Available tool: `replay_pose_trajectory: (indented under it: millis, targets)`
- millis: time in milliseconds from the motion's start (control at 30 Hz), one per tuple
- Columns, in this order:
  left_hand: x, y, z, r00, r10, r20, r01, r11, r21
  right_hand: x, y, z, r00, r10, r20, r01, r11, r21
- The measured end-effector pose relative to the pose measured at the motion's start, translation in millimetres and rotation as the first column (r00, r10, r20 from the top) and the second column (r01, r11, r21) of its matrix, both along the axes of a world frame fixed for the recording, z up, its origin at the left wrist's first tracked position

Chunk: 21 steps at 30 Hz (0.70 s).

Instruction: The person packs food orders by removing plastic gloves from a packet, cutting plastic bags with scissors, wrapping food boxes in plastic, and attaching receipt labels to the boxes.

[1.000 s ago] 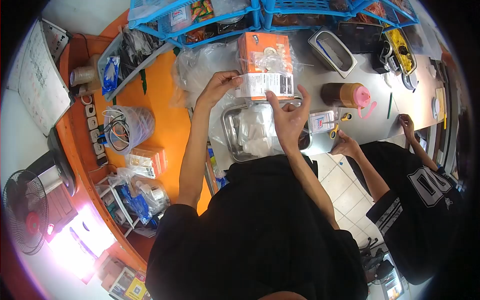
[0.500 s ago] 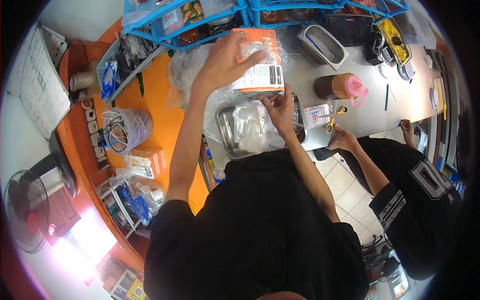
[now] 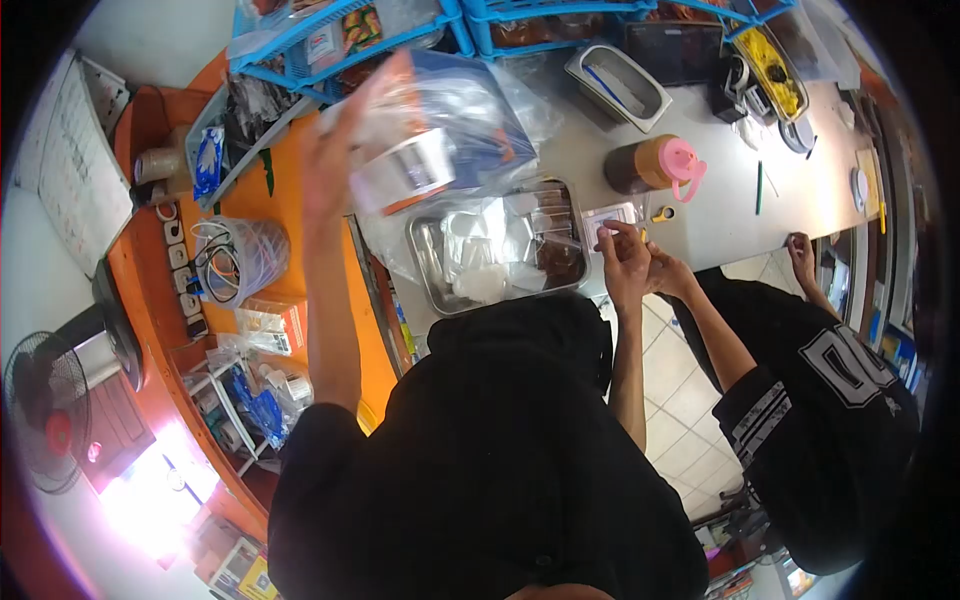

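A plastic-wrapped orange and dark blue package (image 3: 470, 110) with a white label is tilted and blurred at the back of the worktop. My left hand (image 3: 330, 165) grips its left edge; motion smears the fingers. Below it stands a metal tray (image 3: 430, 290) holding clear plastic wraps and brown-filled packs. My right hand (image 3: 625, 262) is over the worktop's front edge, fingers apart and slightly bent, beside yellow-handled scissors (image 3: 664, 213) and a small labelled packet (image 3: 612, 216). A co-worker's hand (image 3: 668, 272) is right against it; whether they touch is unclear.
A brown bottle with a pink lid (image 3: 650, 167) stands right of the tray. Behind are a metal pan (image 3: 655, 108) and blue baskets (image 3: 465, 25). A clear bin with cables (image 3: 245, 265) is on the orange surface. The co-worker (image 3: 810, 400) is close on my right.
My left hand and the package have moved left, turning the package so its blue side shows. My right hand has left the tray and moved right to the scissors and co-worker's hand.
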State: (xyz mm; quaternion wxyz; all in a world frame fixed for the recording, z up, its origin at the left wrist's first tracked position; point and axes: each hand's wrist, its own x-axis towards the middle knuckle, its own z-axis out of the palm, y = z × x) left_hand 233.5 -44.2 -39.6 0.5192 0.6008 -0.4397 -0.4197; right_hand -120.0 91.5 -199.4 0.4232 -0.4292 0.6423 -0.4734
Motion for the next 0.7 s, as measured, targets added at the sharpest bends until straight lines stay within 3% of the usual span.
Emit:
replay_pose_trajectory:
  millis: [33,100,133,167,200,233,267,300,333,400,433,500,567,633,700]
  targets:
    - [25.4,10.9,-7.4,0.983,0.078,0.164,-0.063,0.993,-0.095,-5.7,5.2,-6.5,1.000,-0.012,-0.003,0.012,1.000,0.009]
    - [71.9,30.3,-11.5,0.964,0.212,-0.161,-0.241,0.951,-0.193,-18.7,18.1,-28.1,0.994,0.042,-0.099,-0.036,0.997,0.069]
    - [80.8,41.3,6.0,0.940,0.339,-0.043,-0.339,0.908,-0.247,-23.0,19.5,-34.2,0.957,0.071,-0.282,-0.047,0.995,0.091]
    - [89.6,52.3,23.6,0.878,0.474,0.072,-0.434,0.850,-0.297,-25.8,20.4,-40.5,0.955,0.057,-0.290,-0.029,0.995,0.100]
    - [111.0,64.0,33.8,0.871,0.489,0.046,-0.456,0.840,-0.293,-27.2,20.3,-46.8,0.898,0.041,-0.438,-0.013,0.998,0.066]
    - [105.8,74.7,51.8,0.864,0.500,-0.058,-0.498,0.832,-0.245,-27.7,19.8,-51.6,0.820,0.019,-0.573,-0.003,1.000,0.028]
    - [100.7,85.5,70.0,0.841,0.515,-0.163,-0.539,0.819,-0.196,-30.5,16.8,-53.3,0.812,0.083,-0.578,0.005,0.989,0.149]
    - [79.2,94.0,91.2,0.781,0.529,-0.332,-0.583,0.808,-0.083,-30.1,11.5,-54.5,0.814,0.071,-0.576,0.020,0.988,0.151]
    - [105.8,105.8,84.5,0.790,0.520,-0.325,-0.571,0.817,-0.083,-27.4,6.4,-56.6,0.799,0.032,-0.601,0.097,0.979,0.181]
    - [182.4,121.4,50.6,0.848,0.526,0.069,-0.503,0.838,-0.211,-27.3,-3.8,-67.2,0.766,0.008,-0.643,0.216,0.938,0.269]
    - [182.1,122.3,44.6,0.851,0.520,0.072,-0.495,0.841,-0.219,-24.6,-5.9,-66.2,0.770,-0.001,-0.638,0.222,0.938,0.266]
    - [182.6,123.7,33.4,0.722,0.684,0.103,-0.666,0.728,-0.163,-20.2,-11.3,-62.6,0.712,-0.026,-0.702,0.243,0.947,0.211]
    - [187.3,123.3,20.2,0.696,0.711,0.105,-0.679,0.698,-0.225,-22.6,-12.1,-59.6,0.718,-0.015,-0.696,0.231,0.948,0.217]
    - [186.4,124.8,9.8,0.671,0.730,0.126,-0.731,0.681,-0.053,-33.4,-16.0,-55.3,0.775,0.033,-0.631,0.200,0.935,0.294]
    - [216.2,132.3,-24.7,0.662,0.737,0.136,-0.747,0.664,0.036,-46.5,-12.4,-64.7,0.771,-0.030,-0.636,0.225,0.947,0.229]
